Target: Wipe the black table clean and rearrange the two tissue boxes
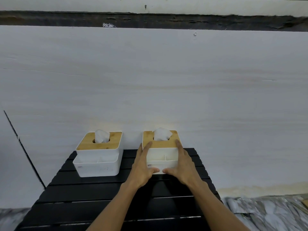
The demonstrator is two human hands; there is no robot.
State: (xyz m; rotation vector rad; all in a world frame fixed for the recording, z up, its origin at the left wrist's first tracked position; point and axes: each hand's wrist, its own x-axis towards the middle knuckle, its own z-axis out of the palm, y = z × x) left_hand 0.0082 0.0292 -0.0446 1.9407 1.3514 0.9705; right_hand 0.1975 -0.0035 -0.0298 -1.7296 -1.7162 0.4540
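Beside the left box (98, 164) — left hand (143, 165) and right hand (183, 165) clasp the right box (160, 145).

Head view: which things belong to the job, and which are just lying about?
Job: black slatted table; left white tissue box with wooden lid; right white tissue box with wooden lid, gripped by left hand and right hand.
Lying about: white wall; grey mottled floor.

Plain domestic-looking room: bare white wall (150, 80), black slatted table (83, 197), bamboo-lidded tissue box (160, 145), marbled floor (266, 212).
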